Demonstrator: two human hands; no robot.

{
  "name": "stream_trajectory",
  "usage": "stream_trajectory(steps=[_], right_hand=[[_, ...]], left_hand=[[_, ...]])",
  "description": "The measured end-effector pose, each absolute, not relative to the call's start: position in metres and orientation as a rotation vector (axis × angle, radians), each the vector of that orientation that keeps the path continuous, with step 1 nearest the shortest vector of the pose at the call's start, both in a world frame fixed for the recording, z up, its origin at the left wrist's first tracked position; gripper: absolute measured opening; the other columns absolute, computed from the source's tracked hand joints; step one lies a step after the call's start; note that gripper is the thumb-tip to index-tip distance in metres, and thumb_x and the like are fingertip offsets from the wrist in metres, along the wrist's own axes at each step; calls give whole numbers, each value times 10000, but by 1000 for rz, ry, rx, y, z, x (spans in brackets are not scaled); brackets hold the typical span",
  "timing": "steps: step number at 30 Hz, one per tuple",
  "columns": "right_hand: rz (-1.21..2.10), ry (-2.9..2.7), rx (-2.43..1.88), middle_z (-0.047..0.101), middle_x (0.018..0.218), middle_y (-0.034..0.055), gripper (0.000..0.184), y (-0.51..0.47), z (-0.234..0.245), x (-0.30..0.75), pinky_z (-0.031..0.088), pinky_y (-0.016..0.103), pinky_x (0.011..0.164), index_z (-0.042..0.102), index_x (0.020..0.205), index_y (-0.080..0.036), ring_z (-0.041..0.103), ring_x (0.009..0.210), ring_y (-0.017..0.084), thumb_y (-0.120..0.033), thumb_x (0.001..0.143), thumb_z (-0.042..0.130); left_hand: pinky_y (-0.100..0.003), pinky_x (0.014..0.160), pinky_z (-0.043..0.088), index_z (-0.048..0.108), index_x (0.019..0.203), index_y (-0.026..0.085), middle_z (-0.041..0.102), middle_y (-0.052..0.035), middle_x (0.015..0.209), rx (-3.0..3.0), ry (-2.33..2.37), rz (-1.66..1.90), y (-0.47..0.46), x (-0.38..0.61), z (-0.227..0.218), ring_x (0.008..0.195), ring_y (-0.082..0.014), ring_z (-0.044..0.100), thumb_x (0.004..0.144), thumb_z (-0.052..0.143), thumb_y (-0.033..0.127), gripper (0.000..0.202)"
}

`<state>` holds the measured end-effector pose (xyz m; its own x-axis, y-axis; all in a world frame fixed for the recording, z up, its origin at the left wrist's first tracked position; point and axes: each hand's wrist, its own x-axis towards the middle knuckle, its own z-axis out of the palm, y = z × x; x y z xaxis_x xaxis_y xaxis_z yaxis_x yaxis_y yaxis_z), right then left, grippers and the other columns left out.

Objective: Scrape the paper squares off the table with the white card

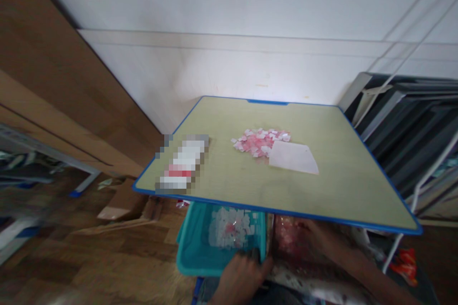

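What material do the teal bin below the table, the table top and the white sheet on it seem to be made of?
The teal bin, which one hand touches at its near rim, looks like moulded plastic: even colour, smooth and slightly glossy walls. The table top seems to be laminate board, matt pale green with a blue plastic-looking edge band. The white sheet is probably paper: thin, flat, matt.

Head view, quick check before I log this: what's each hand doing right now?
Left hand: curled on the near rim of the teal bin; whether it grips cannot be told.
Right hand: under the table edge, blurred; cannot be told.
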<state>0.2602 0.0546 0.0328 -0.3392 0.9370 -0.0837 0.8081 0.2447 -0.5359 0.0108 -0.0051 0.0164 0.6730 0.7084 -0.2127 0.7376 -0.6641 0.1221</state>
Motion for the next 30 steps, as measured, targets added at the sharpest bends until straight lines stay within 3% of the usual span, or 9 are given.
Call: stream_trajectory(steps=[8,12,16,19,23,30], right_hand=[[736,-2334,-1573,697,908,42,321,42,35,253,529,370,668,657,901,-329,649,811,283,-199,735,416],[889,-2286,-1502,684,901,32,254,37,61,243,507,362,743,660,810,-267,629,871,241,-199,774,419],[873,-2282,-1428,663,886,57,214,43,107,228,491,305,740,641,865,-195,619,827,177,-172,801,438],[730,-2212,-1291,654,784,43,186,63,142,218,488,256,686,636,785,-174,613,738,138,-160,813,453],[449,-2034,-1006,657,756,42,128,104,172,202,484,242,674,632,746,-165,605,726,129,-149,785,511],[221,-2206,-1080,668,893,80,169,176,141,181,469,336,773,668,797,-161,596,856,182,-163,791,499]], left_hand=[[-355,491,481,435,1151,225,590,-73,786,2692,1171,-224,-4,12,20,595,-250,586,809,540,181,361],[-360,501,484,439,1151,230,586,-78,792,2689,1172,-220,-5,12,20,609,-256,588,806,547,197,363],[-356,493,482,376,1214,223,584,-78,780,2703,1158,-224,-4,11,21,589,-252,585,811,543,221,436],[-353,482,479,393,1194,202,580,-81,756,2713,1125,-265,-3,11,22,560,-252,583,817,535,249,405],[-332,486,473,380,1200,209,580,-67,762,2717,1161,-242,-4,12,24,578,-246,587,810,527,162,420],[-326,473,457,384,1189,201,581,-64,753,2745,1175,-171,-7,11,20,561,-244,578,829,482,178,374]])
